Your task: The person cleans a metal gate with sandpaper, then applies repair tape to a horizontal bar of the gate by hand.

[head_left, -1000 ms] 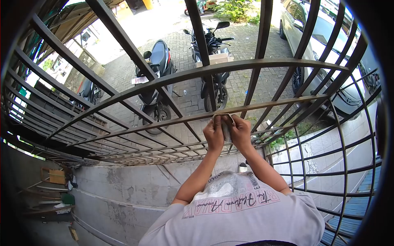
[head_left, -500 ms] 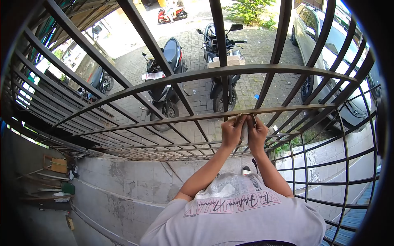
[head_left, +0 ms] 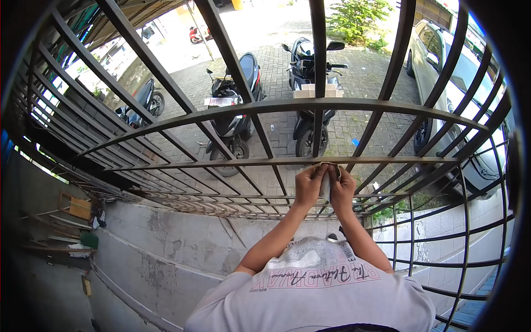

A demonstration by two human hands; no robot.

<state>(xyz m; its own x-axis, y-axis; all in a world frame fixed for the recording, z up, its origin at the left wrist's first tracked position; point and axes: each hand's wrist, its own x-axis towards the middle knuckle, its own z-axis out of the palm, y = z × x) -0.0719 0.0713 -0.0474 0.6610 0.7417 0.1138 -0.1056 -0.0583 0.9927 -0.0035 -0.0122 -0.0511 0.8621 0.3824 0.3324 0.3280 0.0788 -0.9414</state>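
My left hand (head_left: 310, 185) and my right hand (head_left: 342, 190) are side by side just below a horizontal rail (head_left: 265, 162) of the dark metal grille. Between them they pinch a small greyish piece of cloth or sandpaper (head_left: 325, 190); which of the two I cannot tell. Its upper edge shows above the fingertips, near the rail, and its lower part hangs between the hands. Fingers of both hands are bent closed on it. Whether the piece touches the rail is unclear.
Through the bars stand motorcycles (head_left: 310, 99) on paving and a silver car (head_left: 442, 66) at right. A curved rail (head_left: 365, 104) crosses above the hands. A pale wall (head_left: 182, 238) runs below; wooden pieces (head_left: 76, 207) lie at lower left.
The view has shifted, so grille and motorcycles appear lower and mostly further right. Both hands still pinch the piece and appear slightly lower and further left. A person by the red motorcycle has left view.
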